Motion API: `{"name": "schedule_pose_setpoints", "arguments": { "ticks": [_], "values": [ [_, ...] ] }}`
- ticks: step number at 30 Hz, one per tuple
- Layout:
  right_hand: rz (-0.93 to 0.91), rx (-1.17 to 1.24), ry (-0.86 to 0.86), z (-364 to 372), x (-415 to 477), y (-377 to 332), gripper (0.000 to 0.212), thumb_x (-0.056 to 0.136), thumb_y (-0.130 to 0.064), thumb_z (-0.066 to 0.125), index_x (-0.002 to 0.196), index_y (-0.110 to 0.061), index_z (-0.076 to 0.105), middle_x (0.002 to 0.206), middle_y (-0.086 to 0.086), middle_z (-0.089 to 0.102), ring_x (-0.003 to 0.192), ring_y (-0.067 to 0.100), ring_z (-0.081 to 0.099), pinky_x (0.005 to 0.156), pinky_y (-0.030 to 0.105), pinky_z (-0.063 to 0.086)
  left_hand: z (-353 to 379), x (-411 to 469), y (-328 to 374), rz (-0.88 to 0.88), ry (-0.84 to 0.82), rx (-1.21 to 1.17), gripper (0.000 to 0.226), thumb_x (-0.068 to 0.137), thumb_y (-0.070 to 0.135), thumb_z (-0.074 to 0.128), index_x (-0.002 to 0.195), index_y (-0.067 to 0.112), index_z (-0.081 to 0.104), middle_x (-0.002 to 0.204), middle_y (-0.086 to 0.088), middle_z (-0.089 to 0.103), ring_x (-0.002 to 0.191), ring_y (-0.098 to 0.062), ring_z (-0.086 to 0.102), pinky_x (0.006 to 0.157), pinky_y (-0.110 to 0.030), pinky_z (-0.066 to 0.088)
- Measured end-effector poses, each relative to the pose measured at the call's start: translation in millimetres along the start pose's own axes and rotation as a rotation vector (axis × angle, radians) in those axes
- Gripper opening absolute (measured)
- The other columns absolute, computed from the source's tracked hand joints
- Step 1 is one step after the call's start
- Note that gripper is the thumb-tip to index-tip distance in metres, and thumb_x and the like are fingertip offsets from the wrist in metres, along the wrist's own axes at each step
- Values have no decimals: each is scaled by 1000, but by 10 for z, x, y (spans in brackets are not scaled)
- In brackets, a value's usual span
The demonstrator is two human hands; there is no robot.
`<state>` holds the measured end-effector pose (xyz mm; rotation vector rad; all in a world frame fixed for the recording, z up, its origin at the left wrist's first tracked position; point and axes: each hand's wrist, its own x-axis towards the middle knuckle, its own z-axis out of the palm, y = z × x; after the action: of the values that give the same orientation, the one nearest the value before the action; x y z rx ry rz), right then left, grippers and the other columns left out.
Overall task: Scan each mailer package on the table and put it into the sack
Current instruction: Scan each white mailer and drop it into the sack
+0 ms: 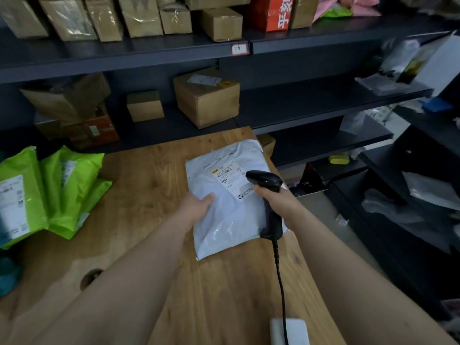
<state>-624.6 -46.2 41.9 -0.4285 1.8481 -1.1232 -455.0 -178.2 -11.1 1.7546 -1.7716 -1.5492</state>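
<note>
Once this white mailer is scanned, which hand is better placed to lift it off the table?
Left. The left hand grips the white mailer at its left edge, while the right hand is occupied, holding the scanner over the label.

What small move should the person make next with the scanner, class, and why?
Probably swing the scanner slightly left onto the barcode and press the trigger. The right hand grips it with its head over the right edge of the label, just off the barcode, while the left hand holds the mailer steady, label up, on the table.
</note>
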Motion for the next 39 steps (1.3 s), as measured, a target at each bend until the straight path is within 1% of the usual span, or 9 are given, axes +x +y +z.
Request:
{"name": "schedule_pose_setpoints", "arguments": {
  "ticks": [4,8,11,15,20,25,29,34,39],
  "values": [
    [18,12,-20,-24,-68,31,31,89,-38,69,114,-22,59,96,-10,60,85,5,56,63,19,41,-22,-58,-4,-112,-15,-266,64,84,49,67,127,2,54,116,-5,61,107,-25,59,85,-31,45],
    [66,-35,-32,21,-260,146,31,88,-43,68,108,-21,60,105,-3,64,92,13,59,74,26,45,-113,-236,-106,-166,-101,-472,54,76,40,79,115,6,63,109,-8,69,90,-23,67,80,-34,53],
    [101,-44,-65,149,-484,243,28,87,-44,68,104,-23,62,105,-2,66,92,14,61,71,27,46,-236,-462,-319,-153,-111,-491,49,72,27,84,112,9,63,103,-8,71,86,-22,68,66,-30,53],
    [141,-86,-125,441,-886,332,24,88,-45,68,101,-26,61,100,-4,66,88,12,61,65,26,44,-574,-806,-711,-114,-110,-531,48,73,13,83,116,5,64,105,-13,72,88,-28,70,63,-34,57],
    [81,-170,-171,848,-1400,364,20,87,-42,69,95,-25,63,86,-3,67,80,16,63,73,32,48,-1133,-1245,-1287,-73,-37,-576,46,70,9,83,112,3,65,106,-14,72,89,-28,70,72,-36,57],
    [-5,-232,-270,1279,-1898,311,27,89,-32,70,108,-14,64,85,11,70,70,21,67,63,27,55,-1641,-1690,-1669,2,39,-569,39,75,8,80,109,8,61,94,-2,69,77,-14,66,47,-18,52],
    [-38,-282,-316,1646,-2283,288,28,89,-33,69,107,-11,64,76,9,66,57,19,59,60,29,53,-1957,-1846,-1992,48,28,-575,51,71,9,82,118,3,62,109,-12,71,86,-22,70,56,-25,56],
    [-72,-347,-271,2024,-2681,293,24,88,-30,70,91,-7,63,70,9,59,48,17,50,49,25,46,-2143,-2044,-2222,93,48,-574,43,74,6,81,112,8,61,98,-2,71,78,-11,68,52,-17,53],
    [-55,-277,-192,2185,-2916,323,25,87,-28,69,84,-5,60,59,6,53,46,17,48,48,27,44,-2228,-2075,-2448,85,20,-558,54,72,23,84,119,14,59,111,-1,68,97,-19,65,76,-31,53]
  ]
}}
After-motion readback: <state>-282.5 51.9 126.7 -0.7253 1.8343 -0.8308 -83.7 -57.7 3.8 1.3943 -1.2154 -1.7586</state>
